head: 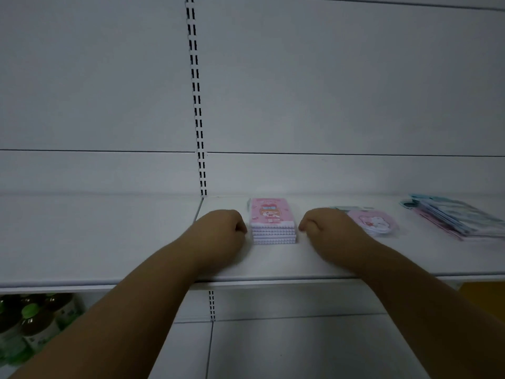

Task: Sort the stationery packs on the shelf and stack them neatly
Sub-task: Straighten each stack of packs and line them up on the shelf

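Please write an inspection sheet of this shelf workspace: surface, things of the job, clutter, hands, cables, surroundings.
Surface: white shelf, one level, slotted upright behind.
Job's things: pink stack, squared, between the hands; round packs to its right; blue pile far right, fanned out, untidy.
Clutter: nothing seen.
Hands: left hand and right hand rest on the shelf beside the pink stack, fingers curled; whether they touch it cannot be told.
Cables: nothing seen.
Surroundings: white back panel; bottles on the lower level, left.
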Tool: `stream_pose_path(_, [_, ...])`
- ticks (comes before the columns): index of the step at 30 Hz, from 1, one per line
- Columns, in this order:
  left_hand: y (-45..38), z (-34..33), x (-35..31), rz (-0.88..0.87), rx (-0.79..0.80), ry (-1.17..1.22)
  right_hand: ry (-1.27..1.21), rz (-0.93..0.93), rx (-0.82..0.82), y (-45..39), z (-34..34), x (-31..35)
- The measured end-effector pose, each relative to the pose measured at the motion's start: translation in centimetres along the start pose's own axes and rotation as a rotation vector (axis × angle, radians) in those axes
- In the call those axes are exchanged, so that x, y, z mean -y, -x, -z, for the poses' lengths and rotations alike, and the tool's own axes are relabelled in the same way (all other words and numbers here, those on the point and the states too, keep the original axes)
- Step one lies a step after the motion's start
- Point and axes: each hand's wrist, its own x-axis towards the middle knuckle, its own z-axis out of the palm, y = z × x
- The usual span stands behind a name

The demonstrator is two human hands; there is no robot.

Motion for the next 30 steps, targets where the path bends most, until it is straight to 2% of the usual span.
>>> stream_pose_path(2, [-1.6, 0.7, 0.2, 0.132, 0.016, 0.173, -0.333, -0.18, -0.016, -1.6, 0.4, -0.1])
stream_pose_path(4, [-2.8, 1.1, -0.3, 0.26, 0.046, 0.434, -0.619, -0.37, 0.045, -3.3, 0.4, 0.4])
stream_pose_path(6, [-3.5, 1.2, -1.0, 0.323, 0.061, 0.546, -0.698, -0.43, 0.097, -4.5, 0.1, 0.8])
stream_pose_path(9, [-4.2, 1.0, -1.8, 0.355, 0.101, 0.566, -0.618, -0.392, 0.14, -5.6, -0.2, 1.8])
stream_pose_path(12, [-4.2, 1.1, -2.4, 0.374, 0.113, 0.626, -0.363, -0.326, 0.131, -6.1, -0.6, 2.3])
stream_pose_path(15, [-4.5, 0.7, -2.7, 0.331, 0.079, 0.64, -0.302, -0.307, 0.119, -6.1, -0.7, 2.5])
stream_pose_path(17, [-4.7, 0.5, -2.8, 0.366, 0.06, 0.691, -0.277, -0.309, 0.119, -6.0, -0.7, 2.6])
stream_pose_path(18, [-4.4, 0.7, -3.4, 0.383, 0.121, 0.537, -0.261, -0.295, 0.119, -5.9, -0.7, 2.6])
stream_pose_path(19, [-4.1, 0.2, -3.4, 0.317, 0.119, 0.332, -0.259, -0.289, 0.116, -5.7, -0.6, 2.7])
stream_pose_path(20, [-4.0, 0.2, -3.5, 0.313, 0.1, 0.297, -0.272, -0.288, 0.108, -5.6, -0.5, 2.7])
stream_pose_path(22, [-4.3, 0.9, -3.5, 0.38, 0.104, 0.59, -0.346, -0.312, 0.093, -5.2, -0.1, 2.4])
stream_pose_path(24, [-4.4, 1.0, -3.4, 0.426, 0.013, 0.702, -0.446, -0.365, 0.079, -4.7, 0.4, 2.1])
stream_pose_path(27, [-4.0, 0.8, -3.6, 0.472, -0.116, 1.031, -0.639, -0.435, -0.012, -4.0, 0.3, 1.6])
stream_pose_path(29, [-3.0, 0.2, -4.3, 0.461, -0.084, 1.38, -0.912, -0.461, -0.001, -3.6, 0.1, 1.5])
stream_pose_path(30, [-2.4, -0.2, -4.4, 0.469, -0.023, 1.445, -1.078, -0.462, 0.033, -3.4, -0.2, 1.4])
